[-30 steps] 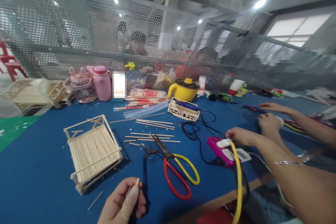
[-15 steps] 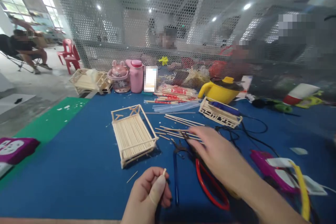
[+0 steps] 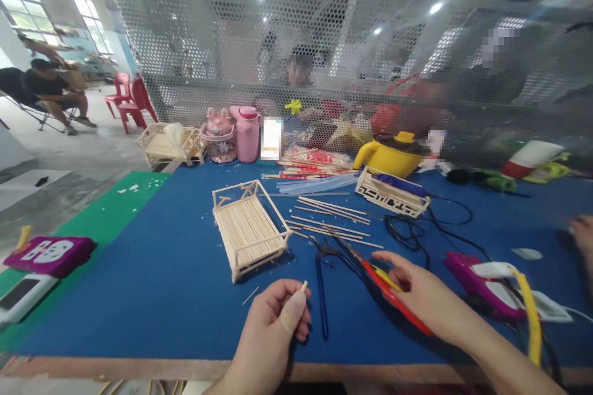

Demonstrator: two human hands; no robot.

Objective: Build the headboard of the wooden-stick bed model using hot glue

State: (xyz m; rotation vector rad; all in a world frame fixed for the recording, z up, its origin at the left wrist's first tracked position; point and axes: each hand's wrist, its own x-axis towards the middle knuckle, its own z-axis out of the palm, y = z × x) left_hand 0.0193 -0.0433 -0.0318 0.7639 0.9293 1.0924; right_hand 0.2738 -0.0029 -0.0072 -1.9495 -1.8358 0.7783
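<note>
My left hand [image 3: 281,315] is closed, with a short wooden stick [image 3: 304,286] pinched between thumb and fingers, only its tip showing. My right hand [image 3: 421,290] has its fingers around the red-and-yellow handles of a pair of scissors [image 3: 386,287]. The scissor blades point away from me towards loose wooden sticks [image 3: 333,228]. Between my hands lie pliers [image 3: 324,296] with dark blue handles, jaws facing away. Beyond my left hand stands a small frame [image 3: 252,231] built of sticks, with a slatted floor and rails. A thin sliver [image 3: 250,295] lies near my left knuckles.
At the back are a yellow pot [image 3: 391,157], a pink bottle [image 3: 248,136], packs of sticks [image 3: 315,163] and a stick-built tray [image 3: 393,194] holding a blue-handled tool. Purple power strips [image 3: 484,287] and a cable [image 3: 405,231] lie right. Another person's hand [image 3: 582,231] shows at the right edge.
My right hand has drawn back from beside the loose sticks to the scissor handles, and the scissors now show more fully. My left hand keeps its stick. The view has shifted slightly.
</note>
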